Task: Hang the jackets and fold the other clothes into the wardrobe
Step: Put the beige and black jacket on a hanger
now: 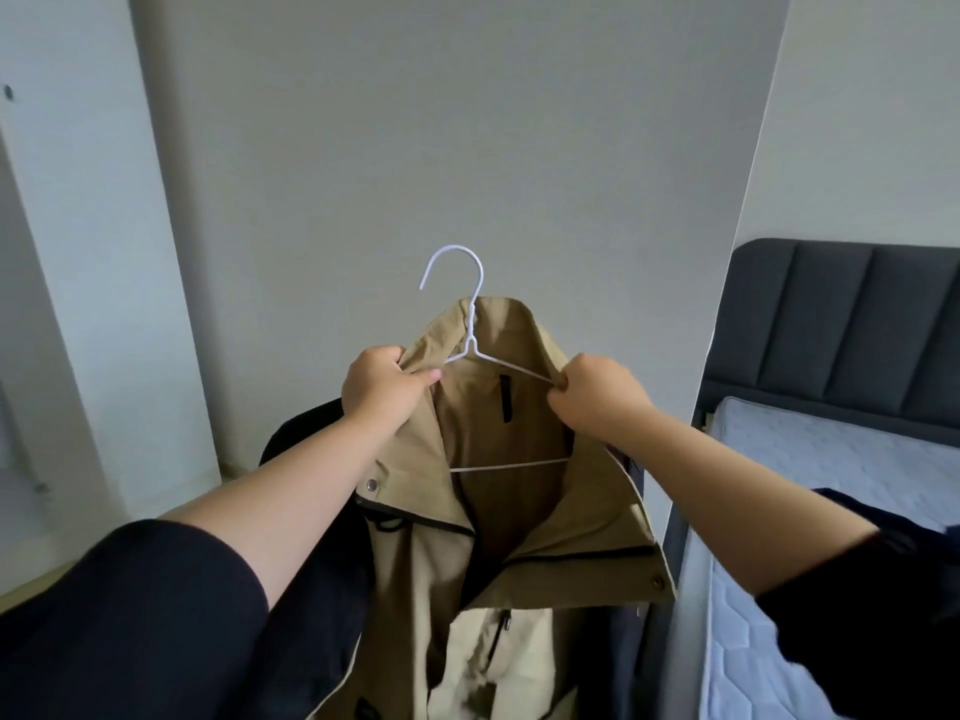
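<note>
A tan jacket [519, 553] hangs in front of me, held up at shoulder height, with a white wire hanger [470, 324] inside its collar and the hook sticking up above it. My left hand [382, 384] grips the left side of the collar together with the hanger's left arm. My right hand [597, 392] pinches the right collar edge and the hanger's right arm. A dark garment [311, 589] lies behind and below the jacket, partly hidden by my left forearm.
A grey wall panel [441, 148] stands straight ahead. A bed with a dark padded headboard [841, 324] and a bare quilted mattress [810, 511] is on the right. Pale wall and floor show at the left.
</note>
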Motion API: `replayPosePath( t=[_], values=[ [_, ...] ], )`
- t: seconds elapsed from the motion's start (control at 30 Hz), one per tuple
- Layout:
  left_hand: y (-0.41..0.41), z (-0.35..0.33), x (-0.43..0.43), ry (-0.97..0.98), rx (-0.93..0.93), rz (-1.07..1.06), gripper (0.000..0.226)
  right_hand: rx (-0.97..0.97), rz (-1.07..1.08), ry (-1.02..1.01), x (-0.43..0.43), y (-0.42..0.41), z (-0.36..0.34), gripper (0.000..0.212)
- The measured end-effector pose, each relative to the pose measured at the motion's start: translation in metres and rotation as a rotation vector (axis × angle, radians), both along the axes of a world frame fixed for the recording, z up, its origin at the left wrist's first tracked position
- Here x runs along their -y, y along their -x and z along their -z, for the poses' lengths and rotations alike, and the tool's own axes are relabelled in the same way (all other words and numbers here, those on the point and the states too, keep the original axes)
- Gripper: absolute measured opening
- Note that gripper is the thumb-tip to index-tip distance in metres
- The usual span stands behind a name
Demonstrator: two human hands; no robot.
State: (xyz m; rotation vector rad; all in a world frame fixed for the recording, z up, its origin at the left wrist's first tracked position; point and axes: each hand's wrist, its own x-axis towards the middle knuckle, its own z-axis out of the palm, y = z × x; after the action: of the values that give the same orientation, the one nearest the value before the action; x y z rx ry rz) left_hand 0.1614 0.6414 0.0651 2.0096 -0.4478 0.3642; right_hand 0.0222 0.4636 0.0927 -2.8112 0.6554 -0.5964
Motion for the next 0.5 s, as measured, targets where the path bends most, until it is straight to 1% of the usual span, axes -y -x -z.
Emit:
replayPosePath(
  t=[0.03,0.07,0.13,0.2,0.27,0.37,0.4,0.43,0.47,0.5],
  values=[
    [0.004,0.001,0.002,-0.048,0.004,-0.01,0.03,0.037,-0.002,-0.084,-0.002,-0.004,-0.001,0.03],
    [0.008,0.001,0.004,-0.109,0.02,-0.022,0.03,0.114,-0.013,-0.191,-0.004,-0.009,-0.003,0.03],
    [0.012,0.002,0.007,-0.226,0.072,-0.029,0.034,0.327,-0.071,-0.384,-0.014,-0.016,-0.004,0.033],
    [0.015,0.003,0.009,-0.275,0.125,-0.013,0.043,0.482,-0.166,-0.494,-0.026,-0.023,0.0,0.034],
    [0.017,0.002,0.01,-0.259,0.158,0.025,0.047,0.523,-0.237,-0.575,-0.036,-0.029,0.006,0.034],
    [0.011,0.001,0.002,-0.176,0.137,0.077,0.033,0.49,-0.322,-0.715,-0.028,-0.028,0.003,0.03],
    [0.007,0.002,-0.002,-0.127,0.12,0.09,0.029,0.483,-0.336,-0.714,-0.022,-0.026,0.0,0.031],
    [0.003,0.003,-0.006,-0.072,0.1,0.106,0.025,0.477,-0.331,-0.643,-0.013,-0.024,-0.002,0.031],
    [-0.001,0.004,-0.009,-0.022,0.084,0.125,0.022,0.458,-0.304,-0.493,-0.004,-0.021,-0.003,0.027],
    [-0.003,0.004,-0.012,0.019,0.073,0.146,0.019,0.415,-0.254,-0.297,0.004,-0.018,-0.003,0.024]
  ],
)
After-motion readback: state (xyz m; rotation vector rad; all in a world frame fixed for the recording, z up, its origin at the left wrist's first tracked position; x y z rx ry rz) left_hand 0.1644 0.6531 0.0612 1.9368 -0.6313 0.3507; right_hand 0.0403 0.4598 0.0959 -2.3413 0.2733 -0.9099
